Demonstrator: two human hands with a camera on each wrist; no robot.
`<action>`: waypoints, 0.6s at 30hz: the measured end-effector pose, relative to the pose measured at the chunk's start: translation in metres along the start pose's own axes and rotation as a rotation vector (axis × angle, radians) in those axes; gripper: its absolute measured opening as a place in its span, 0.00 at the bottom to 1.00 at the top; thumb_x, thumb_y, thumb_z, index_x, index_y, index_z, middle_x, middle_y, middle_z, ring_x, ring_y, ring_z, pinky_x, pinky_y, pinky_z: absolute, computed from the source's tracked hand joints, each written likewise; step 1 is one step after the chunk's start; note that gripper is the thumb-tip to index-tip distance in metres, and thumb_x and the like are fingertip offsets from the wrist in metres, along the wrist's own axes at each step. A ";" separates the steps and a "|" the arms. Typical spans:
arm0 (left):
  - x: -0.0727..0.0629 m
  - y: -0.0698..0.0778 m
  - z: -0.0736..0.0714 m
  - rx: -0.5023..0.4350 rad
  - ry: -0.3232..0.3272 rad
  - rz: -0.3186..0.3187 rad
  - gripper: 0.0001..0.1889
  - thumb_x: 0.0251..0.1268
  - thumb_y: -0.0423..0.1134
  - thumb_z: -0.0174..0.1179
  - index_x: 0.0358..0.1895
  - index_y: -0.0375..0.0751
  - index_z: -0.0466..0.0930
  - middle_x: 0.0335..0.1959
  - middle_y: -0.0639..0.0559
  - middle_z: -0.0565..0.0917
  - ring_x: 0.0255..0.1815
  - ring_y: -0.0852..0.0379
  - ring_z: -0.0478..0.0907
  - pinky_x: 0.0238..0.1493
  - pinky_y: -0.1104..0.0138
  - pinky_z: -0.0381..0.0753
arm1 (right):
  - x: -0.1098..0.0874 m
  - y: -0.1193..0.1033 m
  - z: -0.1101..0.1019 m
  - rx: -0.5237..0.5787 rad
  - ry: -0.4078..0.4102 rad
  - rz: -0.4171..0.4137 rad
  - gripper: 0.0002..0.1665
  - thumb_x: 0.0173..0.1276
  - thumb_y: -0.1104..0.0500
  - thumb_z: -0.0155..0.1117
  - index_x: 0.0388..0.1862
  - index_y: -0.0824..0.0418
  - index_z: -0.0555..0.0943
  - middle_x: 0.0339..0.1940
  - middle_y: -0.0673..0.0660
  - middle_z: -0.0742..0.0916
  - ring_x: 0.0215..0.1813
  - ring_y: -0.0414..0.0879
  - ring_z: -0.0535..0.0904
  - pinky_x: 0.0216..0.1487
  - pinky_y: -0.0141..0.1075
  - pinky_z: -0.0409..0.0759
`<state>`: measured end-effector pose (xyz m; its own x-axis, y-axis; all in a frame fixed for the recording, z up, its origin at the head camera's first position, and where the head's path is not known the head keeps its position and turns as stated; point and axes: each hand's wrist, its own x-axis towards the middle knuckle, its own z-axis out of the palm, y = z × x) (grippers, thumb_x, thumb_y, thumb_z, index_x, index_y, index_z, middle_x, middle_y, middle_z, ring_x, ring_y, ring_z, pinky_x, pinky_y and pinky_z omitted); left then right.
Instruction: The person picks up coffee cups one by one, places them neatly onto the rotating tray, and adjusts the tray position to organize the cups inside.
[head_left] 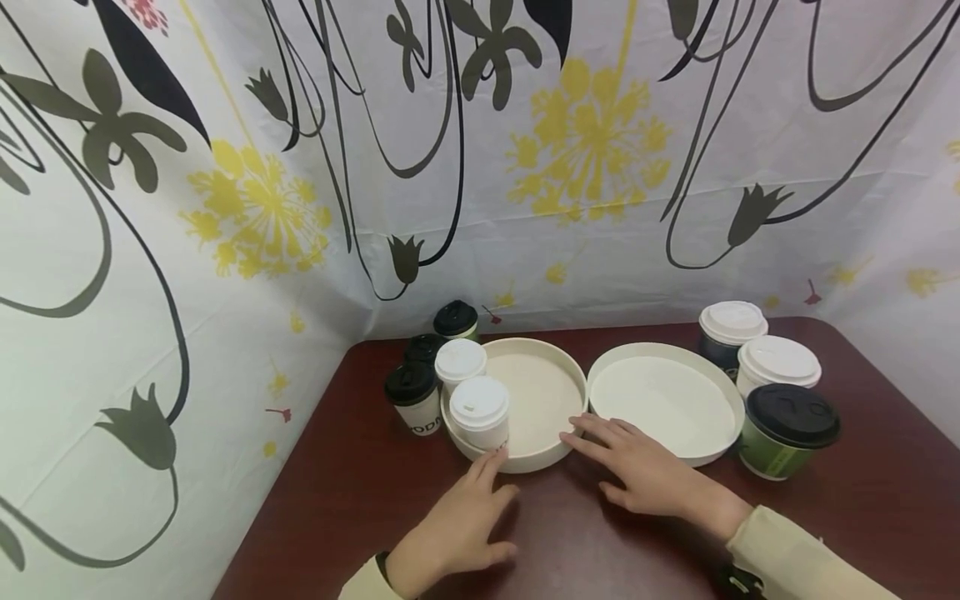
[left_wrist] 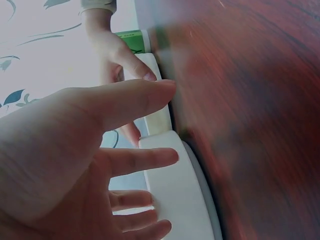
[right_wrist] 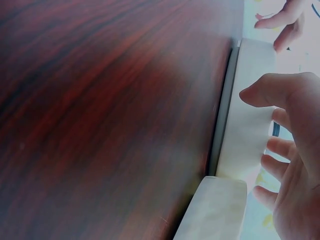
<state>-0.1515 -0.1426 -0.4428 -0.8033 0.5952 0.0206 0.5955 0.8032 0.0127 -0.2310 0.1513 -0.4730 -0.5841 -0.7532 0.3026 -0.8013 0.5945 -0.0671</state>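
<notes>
Cups with black lids [head_left: 414, 402] are standing at the left of the tabletop [head_left: 555, 546], just outside the left tray [head_left: 536, 396], which, being round, is offering no long axis to line up with. Inside the left part of that tray, two white-lidded cups [head_left: 480, 410] are standing upright, one nearly behind the other, their short row running toward the back and slightly leftward. The left grip [head_left: 459, 527] is lying at the tray's front edge, its fingertips sitting just below the nearer of these two; its fingers are lying loosely straight, its thumb is standing apart, and nothing is being held, though I cannot tell whether the fingertips are touching the wall. So the pair is standing straight ahead of the left grip, clearly the nearer hand to it. Farther right, the right grip [head_left: 641, 468] is hanging by the place where the two trays are meeting, its fingers spreading and pointing leftward, thumb well apart, holding nothing. The left tray is thus lying between the hands, one at its front, one at its right, and that seems the relation that matters. The right tray [head_left: 667, 400] is lying beyond the right grip, and past its rim a dark cup with a white lid [head_left: 730, 337], a pale cup with a white lid [head_left: 778, 365] and a green cup with a black lid [head_left: 787, 433] are standing.
</notes>
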 end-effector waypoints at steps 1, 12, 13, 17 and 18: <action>-0.001 -0.001 0.000 -0.007 -0.004 -0.008 0.32 0.52 0.59 0.70 0.59 0.48 0.77 0.75 0.37 0.61 0.76 0.40 0.61 0.69 0.57 0.75 | 0.000 0.000 0.000 0.000 -0.001 0.000 0.49 0.53 0.54 0.74 0.76 0.49 0.66 0.74 0.57 0.71 0.74 0.53 0.69 0.69 0.56 0.71; -0.005 -0.005 -0.003 -0.031 -0.039 -0.053 0.28 0.51 0.57 0.71 0.52 0.45 0.80 0.75 0.35 0.60 0.78 0.38 0.58 0.70 0.55 0.74 | -0.002 0.008 0.000 -0.035 0.042 -0.010 0.49 0.52 0.55 0.76 0.74 0.51 0.68 0.72 0.59 0.74 0.72 0.54 0.71 0.66 0.58 0.73; -0.005 -0.006 -0.003 -0.031 -0.041 -0.054 0.28 0.51 0.57 0.71 0.50 0.44 0.80 0.75 0.34 0.60 0.78 0.38 0.57 0.70 0.55 0.74 | -0.002 0.009 -0.001 -0.038 0.044 -0.011 0.49 0.52 0.55 0.76 0.74 0.51 0.68 0.72 0.60 0.74 0.72 0.54 0.71 0.66 0.58 0.73; -0.006 -0.006 -0.006 -0.040 -0.053 -0.067 0.26 0.50 0.57 0.72 0.45 0.43 0.80 0.74 0.32 0.60 0.78 0.37 0.57 0.69 0.55 0.74 | -0.002 0.011 -0.003 -0.043 0.047 -0.009 0.48 0.52 0.55 0.75 0.74 0.52 0.68 0.71 0.60 0.74 0.71 0.53 0.72 0.66 0.59 0.73; -0.006 -0.006 -0.006 -0.044 -0.059 -0.071 0.25 0.50 0.57 0.72 0.45 0.43 0.80 0.75 0.32 0.60 0.79 0.37 0.56 0.69 0.55 0.74 | -0.002 0.011 -0.003 -0.043 0.047 -0.008 0.48 0.52 0.55 0.75 0.74 0.52 0.68 0.71 0.60 0.74 0.71 0.53 0.72 0.66 0.59 0.73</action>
<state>-0.1501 -0.1515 -0.4367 -0.8420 0.5379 -0.0406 0.5356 0.8426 0.0556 -0.2380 0.1605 -0.4716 -0.5701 -0.7447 0.3469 -0.7991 0.6007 -0.0239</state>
